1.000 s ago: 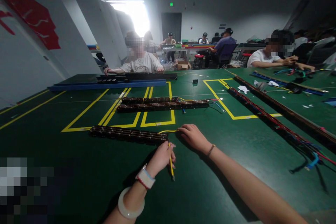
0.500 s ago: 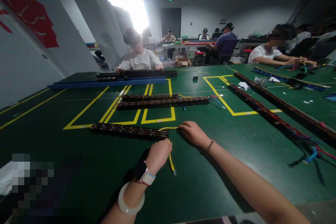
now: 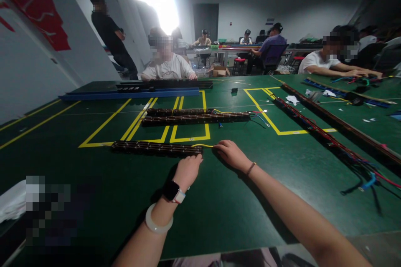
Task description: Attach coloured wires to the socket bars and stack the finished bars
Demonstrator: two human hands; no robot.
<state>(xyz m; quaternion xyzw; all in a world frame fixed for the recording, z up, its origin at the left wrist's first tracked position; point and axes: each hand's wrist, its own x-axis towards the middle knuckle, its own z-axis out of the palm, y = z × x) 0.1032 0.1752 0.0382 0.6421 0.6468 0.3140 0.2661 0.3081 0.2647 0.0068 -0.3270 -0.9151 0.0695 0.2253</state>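
Observation:
A long black strip [image 3: 150, 147] with copper-coloured lines lies crosswise on the green table [image 3: 238, 208]. From its right end a short yellow cable [image 3: 203, 145] runs to my right hand [image 3: 230, 155], whose fingers are closed around the cable's tip. My left hand [image 3: 189, 170] has its fingers curled down at the strip's near right corner. What they grip is hidden beneath them. A small pale ring shows beside the left wrist, too small to name surely.
Two similar dark strips [image 3: 197, 119] with thin wires lie farther back, inside yellow tape lines. Long wired strips [image 3: 313, 127] slant along the right. A blue rail [image 3: 131, 94] lies before a seated person [image 3: 167, 64]. Other people sit at right; one stands at left.
My left hand has shifted slightly up and left, its fingers now more over the strip's corner. The second yellow cable with a ring lug that hung below it is largely out of sight.

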